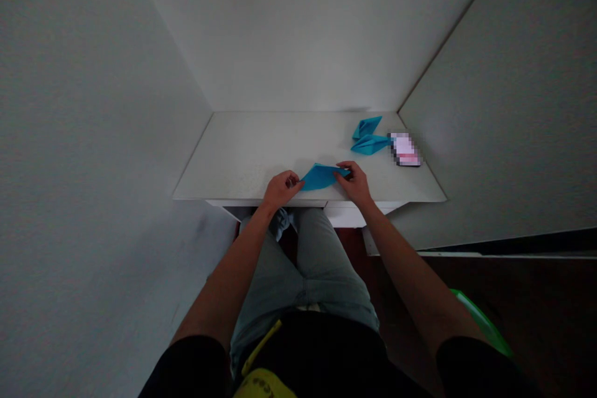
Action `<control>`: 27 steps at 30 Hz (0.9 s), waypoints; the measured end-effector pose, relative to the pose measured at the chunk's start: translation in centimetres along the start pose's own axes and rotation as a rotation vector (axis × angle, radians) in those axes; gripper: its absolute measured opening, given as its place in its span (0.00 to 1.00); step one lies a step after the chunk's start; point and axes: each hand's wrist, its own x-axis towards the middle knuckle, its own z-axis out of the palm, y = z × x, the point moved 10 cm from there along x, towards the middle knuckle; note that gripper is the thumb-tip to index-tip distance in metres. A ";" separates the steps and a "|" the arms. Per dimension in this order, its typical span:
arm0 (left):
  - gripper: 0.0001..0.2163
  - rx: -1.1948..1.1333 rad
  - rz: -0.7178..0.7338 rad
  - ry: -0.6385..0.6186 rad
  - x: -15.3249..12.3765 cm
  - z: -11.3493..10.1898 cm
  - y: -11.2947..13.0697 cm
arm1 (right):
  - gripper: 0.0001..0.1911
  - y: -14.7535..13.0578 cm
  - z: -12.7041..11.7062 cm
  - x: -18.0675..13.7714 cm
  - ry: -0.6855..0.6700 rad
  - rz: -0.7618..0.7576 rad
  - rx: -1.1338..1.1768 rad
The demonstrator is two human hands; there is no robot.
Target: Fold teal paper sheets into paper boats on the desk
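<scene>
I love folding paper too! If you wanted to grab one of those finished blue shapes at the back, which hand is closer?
Probably the right hand. It pinches the right end of the blue paper, on the same side as the two folded blue shapes. The left hand would have to cross over.

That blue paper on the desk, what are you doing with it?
A person sits at a white desk and holds a folded blue paper at both ends: the left hand pinches its left end and the right hand its right end. The paper lies flat near the front edge. Two more folded blue pieces lie farther back on the right, beside a small blurred object.
</scene>
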 end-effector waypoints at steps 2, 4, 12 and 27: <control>0.10 0.013 -0.001 0.000 0.1 0.0 0.0 | 0.21 -0.7 0.7 -0.3 0.002 -0.038 0.003; 0.10 0.034 0.014 -0.008 0.1 0.1 0.1 | 0.21 -1.9 2.0 -0.7 -0.053 -0.120 -0.013; 0.15 0.016 0.002 0.104 0.0 -0.8 -0.1 | 0.19 -4.1 6.5 -2.7 -0.406 -0.447 -0.280; 0.04 0.112 0.121 -0.059 0.1 1.0 1.2 | 0.12 -1.6 2.6 -2.0 -0.286 -0.293 -0.288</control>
